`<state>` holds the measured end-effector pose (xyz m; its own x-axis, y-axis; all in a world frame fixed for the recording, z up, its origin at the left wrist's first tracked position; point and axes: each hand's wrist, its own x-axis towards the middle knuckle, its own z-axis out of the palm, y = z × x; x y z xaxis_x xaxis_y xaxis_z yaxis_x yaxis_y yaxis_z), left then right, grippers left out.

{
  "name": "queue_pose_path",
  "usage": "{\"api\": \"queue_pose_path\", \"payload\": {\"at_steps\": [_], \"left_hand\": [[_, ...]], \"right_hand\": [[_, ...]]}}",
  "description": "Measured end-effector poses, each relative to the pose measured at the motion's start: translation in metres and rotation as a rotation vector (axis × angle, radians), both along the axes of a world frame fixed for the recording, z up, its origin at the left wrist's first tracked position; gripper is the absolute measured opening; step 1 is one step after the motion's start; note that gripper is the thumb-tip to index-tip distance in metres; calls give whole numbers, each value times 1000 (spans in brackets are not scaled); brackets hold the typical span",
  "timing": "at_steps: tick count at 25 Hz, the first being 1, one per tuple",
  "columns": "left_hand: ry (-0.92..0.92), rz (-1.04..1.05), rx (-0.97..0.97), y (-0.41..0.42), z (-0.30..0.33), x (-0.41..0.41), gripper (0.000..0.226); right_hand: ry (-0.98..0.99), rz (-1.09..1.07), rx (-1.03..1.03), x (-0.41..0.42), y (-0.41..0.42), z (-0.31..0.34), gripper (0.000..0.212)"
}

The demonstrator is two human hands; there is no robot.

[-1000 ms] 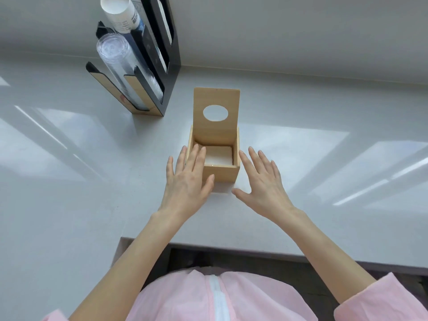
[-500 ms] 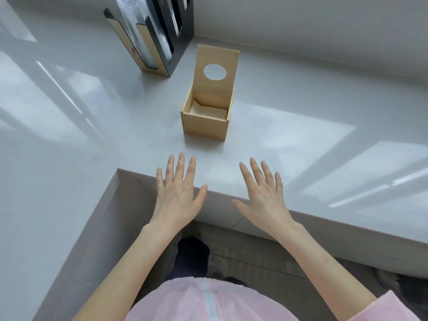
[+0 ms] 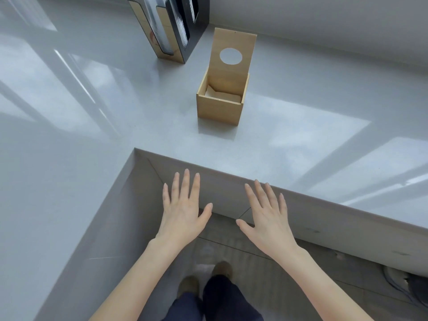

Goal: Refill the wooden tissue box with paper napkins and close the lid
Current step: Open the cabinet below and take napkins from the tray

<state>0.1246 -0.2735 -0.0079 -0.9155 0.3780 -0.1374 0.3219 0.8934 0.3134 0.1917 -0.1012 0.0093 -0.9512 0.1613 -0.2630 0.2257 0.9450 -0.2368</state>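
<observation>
Head view, and we are looking down at a pale grey counter [image 3: 69, 181] whose inner corner is wrapping around where the person is standing. The wooden tissue box [image 3: 220, 107] is sitting on the counter, back from the near edge and well apart from both hands. Its lid [image 3: 232, 59] is standing upright at the far side, hinged open, the round hole in it showing the counter behind. Inside the box we are seeing something pale lying low at the bottom, the paper napkins [image 3: 222, 95], though we cannot tell how many.

The left hand [image 3: 183, 214] is hovering palm down in front of the counter's edge, fingers straight and spread, thumb out to the side, holding nothing. The right hand [image 3: 266, 218] is mirroring it just beside, fingers fanned and empty, its fingertips [image 3: 257, 183] showing right at the counter's near lip; we cannot tell whether they are touching it.

Up at the far left, a black and wood holder [image 3: 178, 26] is standing on the counter near the box, with clear stacked items in its slots. Below the hands we are seeing dark trouser legs [image 3: 220, 302], shoes [image 3: 222, 269] and a grey floor [image 3: 347, 274]
</observation>
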Motion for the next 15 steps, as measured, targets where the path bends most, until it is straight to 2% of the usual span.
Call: {"api": "queue_pose_path", "payload": {"at_steps": [8,15], "left_hand": [[-20,-128,-39,-21,-15,-6,70],[-51,-190,5,-24,-59,-20,64]], "right_hand": [[-10,-31,-22,5,-34,-20,71],[-29,-37,-30,-12,-39,-56,67]]}}
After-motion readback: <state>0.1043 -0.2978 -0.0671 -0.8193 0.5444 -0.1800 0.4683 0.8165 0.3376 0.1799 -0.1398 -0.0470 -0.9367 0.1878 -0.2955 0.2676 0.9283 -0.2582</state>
